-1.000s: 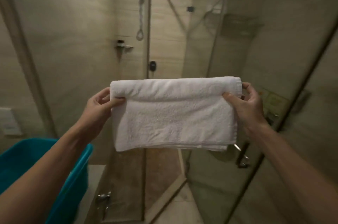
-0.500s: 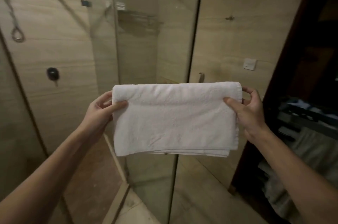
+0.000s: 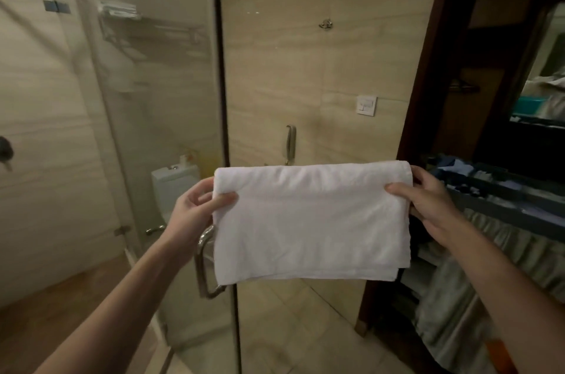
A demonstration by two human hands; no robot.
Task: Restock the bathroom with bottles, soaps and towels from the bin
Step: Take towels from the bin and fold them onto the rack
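A white towel (image 3: 312,220) is held up in the air at the middle of the view, stretched flat between the two hands and touching nothing else. It is folded into a wide rectangle of several layers. The top edge is formed by a soft, rounded fold that runs nearly level. Along the bottom the loose edges are stacked a little unevenly, and an under layer is seen peeking out at the lower right corner. The cloth is plain terry, without pattern, and only lightly creased; a faint band is seen running across it just below the top fold.

The upper left corner is pinched by the left hand (image 3: 195,208), with the thumb laid on the front face and the fingers curled behind. The upper right edge is gripped in the same way by the right hand (image 3: 428,205), thumb in front and fingers behind the fold.

Behind the towel a glass shower door (image 3: 153,129) is seen; its chrome handle (image 3: 204,263) is partly covered by the towel's lower left corner. A white toilet (image 3: 174,187) shows in the glass. On the beige tiled wall (image 3: 290,68) a switch plate (image 3: 366,105) and a hook (image 3: 326,24) are mounted.
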